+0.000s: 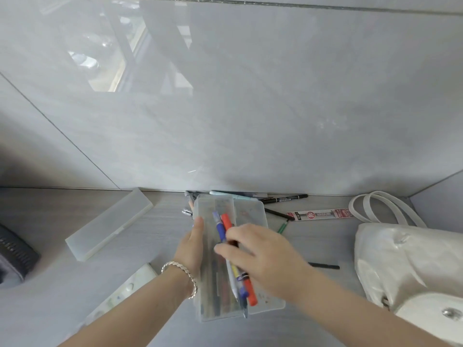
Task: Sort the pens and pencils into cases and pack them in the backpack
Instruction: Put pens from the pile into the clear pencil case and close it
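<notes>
An open translucent pencil case (209,209) lies on the grey table, its lid (253,212) folded out to the right. My left hand (191,245) grips the case's left side, thumb against its rim. My right hand (263,256) holds a bundle of pens over the case: an orange marker (226,220), a blue pen (217,222) and a white pen (231,276). More pens lie inside the case under them. The white backpack (411,264) sits at the right edge.
A closed frosted case (110,224) lies at the left and a printed case (120,291) under my left forearm. Loose items lie behind and right: a black marker (285,198), a pale blue pen (230,195), a refill packet (320,214), a green pen (282,227), a black pen (324,266).
</notes>
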